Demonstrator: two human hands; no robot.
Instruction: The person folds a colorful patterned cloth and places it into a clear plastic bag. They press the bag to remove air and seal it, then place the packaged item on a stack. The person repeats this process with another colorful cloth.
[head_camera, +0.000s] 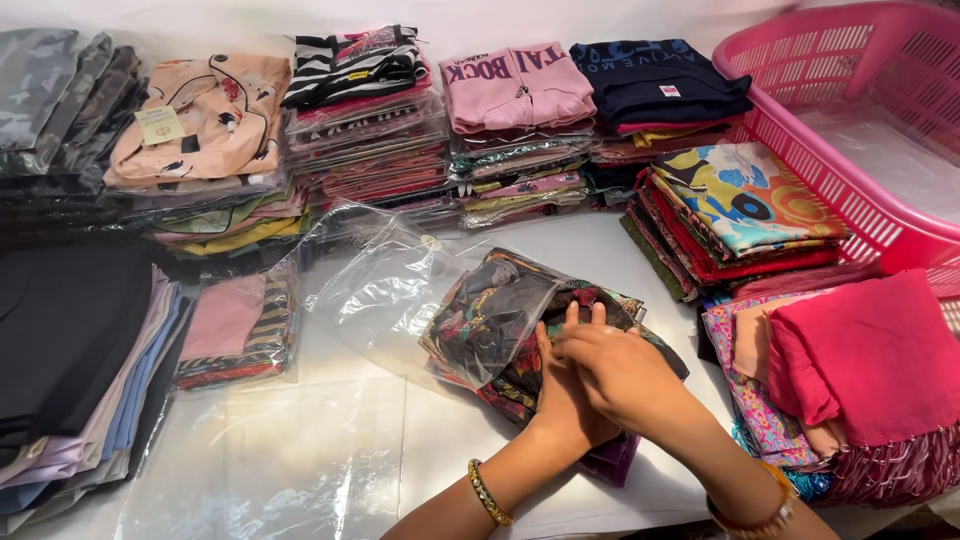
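Observation:
A folded dark multicoloured printed garment (500, 325) lies on the white table (330, 450), its far end partly inside a clear plastic bag (390, 290). Both hands rest on its near end. My left hand (562, 395), with a gold bangle on the wrist, presses flat on the cloth and is partly covered by my right hand (615, 368), which lies over it with fingers reaching toward the bag's mouth. The right wrist also carries a bangle.
Stacks of bagged folded clothes (365, 110) line the back. A pink plastic basket (850, 110) stands at the back right. Pink and patterned fabrics (860, 360) lie at the right, dark and pastel piles (80, 350) at the left.

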